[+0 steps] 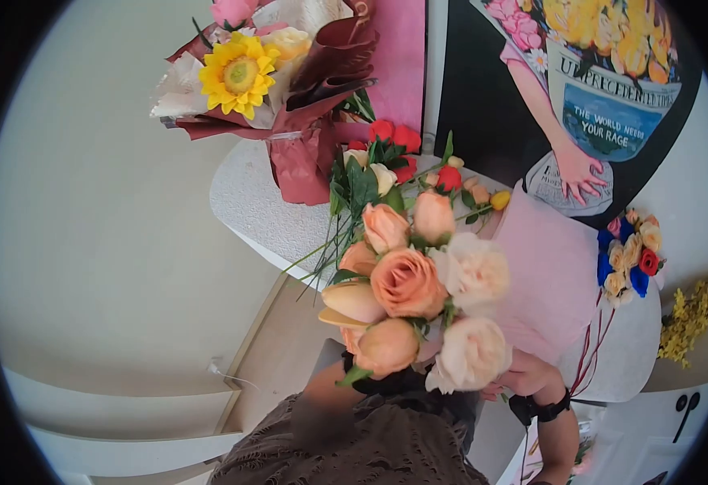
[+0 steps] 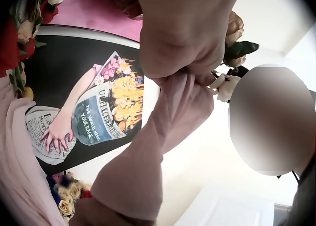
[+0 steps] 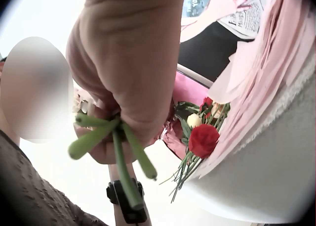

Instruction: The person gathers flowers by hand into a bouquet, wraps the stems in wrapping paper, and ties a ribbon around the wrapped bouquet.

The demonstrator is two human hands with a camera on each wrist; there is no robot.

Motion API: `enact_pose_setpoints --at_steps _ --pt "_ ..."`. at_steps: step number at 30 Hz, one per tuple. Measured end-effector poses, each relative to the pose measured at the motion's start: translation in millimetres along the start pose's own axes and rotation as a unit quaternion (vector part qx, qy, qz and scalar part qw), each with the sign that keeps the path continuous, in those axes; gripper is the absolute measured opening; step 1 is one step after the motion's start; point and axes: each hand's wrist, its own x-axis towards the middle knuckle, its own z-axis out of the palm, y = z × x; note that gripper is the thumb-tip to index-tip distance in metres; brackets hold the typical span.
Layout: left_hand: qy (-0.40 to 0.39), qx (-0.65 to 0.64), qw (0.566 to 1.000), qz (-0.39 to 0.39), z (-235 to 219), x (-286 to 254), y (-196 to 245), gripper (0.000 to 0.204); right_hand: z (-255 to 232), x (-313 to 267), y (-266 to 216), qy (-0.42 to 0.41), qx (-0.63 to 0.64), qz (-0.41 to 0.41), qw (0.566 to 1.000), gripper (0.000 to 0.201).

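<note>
Right hand (image 3: 128, 77) — fingers curled into a fist, gripping a cluster of green stems (image 3: 96, 138); the cut ends splay out below it. Left hand (image 2: 185, 43) — also curled, appears to hold a gathered length of pink wrap (image 2: 133, 179), which slants down-left in the left wrist view. From the head view the left hand is hidden behind blooms, so can't tell its finger spread there.

Flower bunch (image 1: 409, 281) is up in front of the torso, above the hands: peach roses, two cream roses (image 1: 467, 356) on its right side, one pale tulip (image 1: 354, 299) on the left. Black wristband (image 1: 554, 409) on the right wrist; dark distressed shirt (image 1: 354, 440) behind.

Next out, on the white table (image 1: 249, 194): pink sheet (image 1: 544, 267) spread beside the bunch and partly covered by it. Loose stems with red roses (image 3: 204, 141) lie near the sheet. Left end has a bouquet in maroon paper (image 1: 309, 166) with a sunflower (image 1: 238, 74). Right end has a blue, cream and red bunch (image 1: 633, 249).

Back: black painting (image 1: 483, 105) standing next to a pink panel (image 1: 401, 73). Yellow sprigs (image 1: 689, 319) far right, past the table edge.
</note>
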Motion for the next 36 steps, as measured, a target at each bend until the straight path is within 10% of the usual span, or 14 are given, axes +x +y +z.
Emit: enact_pose_setpoints --at_steps 5,7,11,16,18,19,21,24,28,32,36 --pt "0.021 0.041 0.999 0.023 -1 -27 -1 0.032 27 -4 -20 0.201 -0.263 -0.016 0.943 0.024" --pt "0.031 0.059 0.997 0.030 -10 -33 1 0.032 58 3 -28 0.456 -0.476 -0.058 0.750 0.030" --pt "0.046 0.097 0.993 0.039 11 -34 -6 0.033 96 33 -24 0.591 -0.672 -0.139 0.423 0.051" --pt "0.051 0.151 0.986 0.044 10 -52 -7 0.033 92 59 0 0.604 -0.697 -0.195 0.332 0.058" --pt "0.059 0.172 0.982 0.042 19 -35 -7 0.034 79 55 -1 0.536 -0.733 -0.383 0.167 0.048" --pt "0.061 0.183 0.980 0.040 9 -42 -5 0.034 80 57 -1 0.535 -0.734 -0.384 0.167 0.048" --pt "0.062 0.205 0.976 0.038 20 -41 -7 0.034 92 68 -19 0.565 -0.738 -0.210 0.304 0.044" --pt "0.064 0.238 0.969 0.034 16 -53 -7 0.035 74 69 -13 0.539 -0.691 -0.244 0.416 0.047" --pt "0.069 0.272 0.959 0.027 24 -52 -4 0.036 68 71 -13 0.534 -0.683 -0.253 0.430 0.046" --pt "0.118 0.444 0.868 0.188 29 -38 19 0.035 62 68 -18 0.531 -0.679 -0.273 0.427 0.043" --pt "-0.002 0.139 0.990 -0.012 12 -75 -90 0.020 57 60 -20 0.508 -0.627 -0.269 0.526 0.018"
